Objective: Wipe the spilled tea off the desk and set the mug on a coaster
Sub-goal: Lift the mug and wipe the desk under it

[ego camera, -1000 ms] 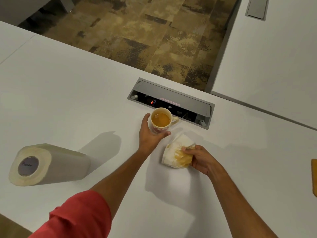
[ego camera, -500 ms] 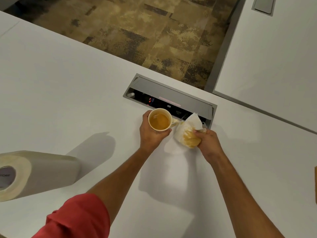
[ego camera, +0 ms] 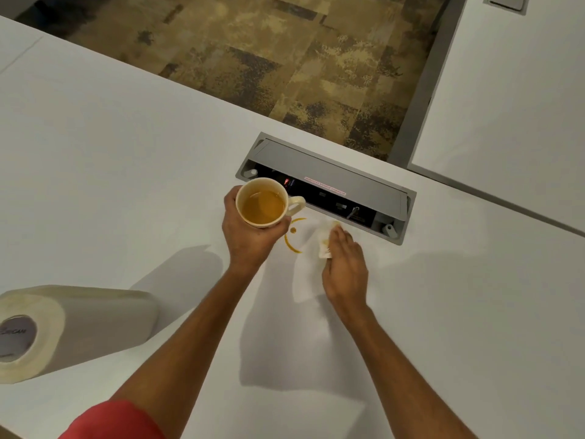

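Note:
My left hand [ego camera: 250,239] grips a cream mug [ego camera: 262,204] of tea and holds it lifted above the white desk [ego camera: 126,172], handle pointing right. Where the mug stood, a brown ring of spilled tea [ego camera: 292,237] with a small drop lies on the desk. Just right of the ring, my right hand [ego camera: 345,264] lies flat with straight fingers, pressing a tea-stained paper towel [ego camera: 324,245] onto the desk. Most of the towel is hidden under the hand. No coaster is in view.
An open grey power and cable box [ego camera: 326,188] is sunk into the desk right behind the mug and towel. A paper towel roll [ego camera: 66,327] lies on its side at the near left. Patterned carpet [ego camera: 285,64] and a second white desk [ego camera: 512,96] lie beyond.
The mug has been lifted and shifted left, uncovering the tea ring. My right hand has gone from clutching the bunched towel to pressing it flat on the desk beside the ring.

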